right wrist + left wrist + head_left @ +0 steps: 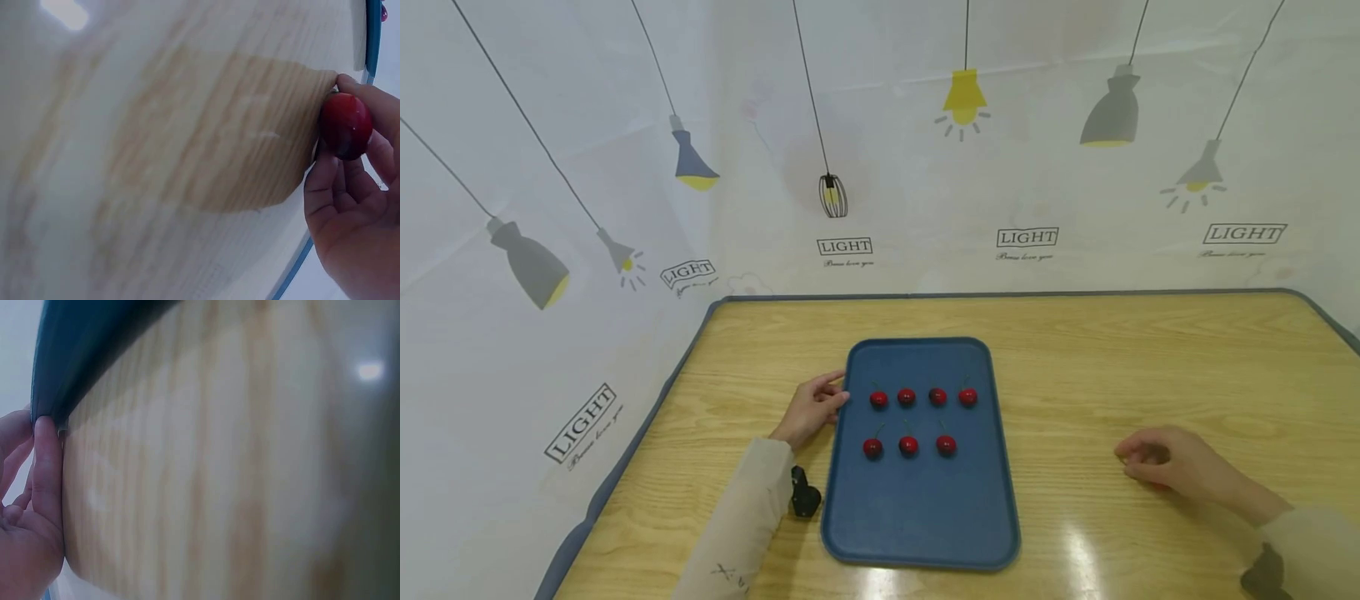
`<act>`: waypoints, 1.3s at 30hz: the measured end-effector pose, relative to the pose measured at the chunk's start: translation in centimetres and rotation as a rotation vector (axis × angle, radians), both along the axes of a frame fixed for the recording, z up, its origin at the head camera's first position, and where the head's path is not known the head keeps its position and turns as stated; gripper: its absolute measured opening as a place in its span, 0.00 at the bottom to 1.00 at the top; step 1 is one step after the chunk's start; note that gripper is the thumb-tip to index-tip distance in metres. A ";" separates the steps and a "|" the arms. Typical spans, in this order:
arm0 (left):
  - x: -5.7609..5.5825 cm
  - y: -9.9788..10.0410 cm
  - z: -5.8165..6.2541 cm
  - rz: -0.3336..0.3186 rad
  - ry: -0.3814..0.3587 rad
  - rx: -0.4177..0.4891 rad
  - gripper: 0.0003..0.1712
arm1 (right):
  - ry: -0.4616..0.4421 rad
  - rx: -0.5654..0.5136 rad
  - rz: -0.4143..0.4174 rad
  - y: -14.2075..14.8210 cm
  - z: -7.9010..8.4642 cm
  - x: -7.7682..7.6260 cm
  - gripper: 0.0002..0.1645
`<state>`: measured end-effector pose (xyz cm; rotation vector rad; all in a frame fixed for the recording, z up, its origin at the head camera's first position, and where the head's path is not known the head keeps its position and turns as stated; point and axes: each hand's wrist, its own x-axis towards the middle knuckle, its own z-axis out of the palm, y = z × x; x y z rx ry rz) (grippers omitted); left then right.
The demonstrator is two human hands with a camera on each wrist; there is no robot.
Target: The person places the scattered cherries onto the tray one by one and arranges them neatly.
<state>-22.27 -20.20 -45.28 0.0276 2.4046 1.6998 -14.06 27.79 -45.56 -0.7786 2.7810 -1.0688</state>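
A blue tray (925,525) lies on the wooden table. Red cherries sit on it in two rows: several in the far row, one being the cherry (967,397) at its right end, and three in the near row, with a cherry (908,447) in the middle. At the tray's left rim, my left hand (808,408) holds the edge, thumb over the rim and fingers lower against its side. Off to the right of the tray, my right hand (1180,467) holds another cherry (345,127) by its fingertips, close over the table; the head view mostly hides this fruit.
The light wood table (1075,358) has a dark blue edge. A white wall covering (925,267) printed with lamps rises behind and at the left. Below the left sleeve, a black wrist device (805,498) is beside the tray's left side.
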 end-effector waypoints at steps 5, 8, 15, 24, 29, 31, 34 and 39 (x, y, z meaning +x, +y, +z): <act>1.3 0.7 2.2 -0.010 0.003 -0.012 0.26 | 0.015 -0.016 0.006 0.2 0.0 0.2 0.10; 1.4 0.7 2.3 -0.012 0.003 -0.014 0.26 | 0.006 -0.022 0.015 0.2 0.0 0.2 0.11; 0.2 0.0 0.4 -0.015 0.014 0.003 0.26 | 0.014 -0.033 0.053 0.2 0.1 0.1 0.12; -0.3 -0.1 -0.8 0.020 0.009 -0.024 0.26 | -0.067 -0.039 0.046 0.1 0.4 0.2 0.12; -0.4 -0.1 -0.8 0.023 0.004 -0.021 0.26 | -0.079 -0.001 0.026 -0.1 0.7 0.2 0.12; -0.4 -0.1 -0.8 0.023 0.007 -0.020 0.26 | -0.082 0.020 0.013 -0.2 0.8 0.1 0.12; -0.5 -0.1 -0.9 0.021 0.007 -0.017 0.26 | -0.085 0.030 0.012 -0.4 0.9 0.0 0.12; -0.4 -0.1 -0.8 0.023 0.002 -0.023 0.26 | -0.090 0.013 0.014 -0.7 1.0 -0.1 0.11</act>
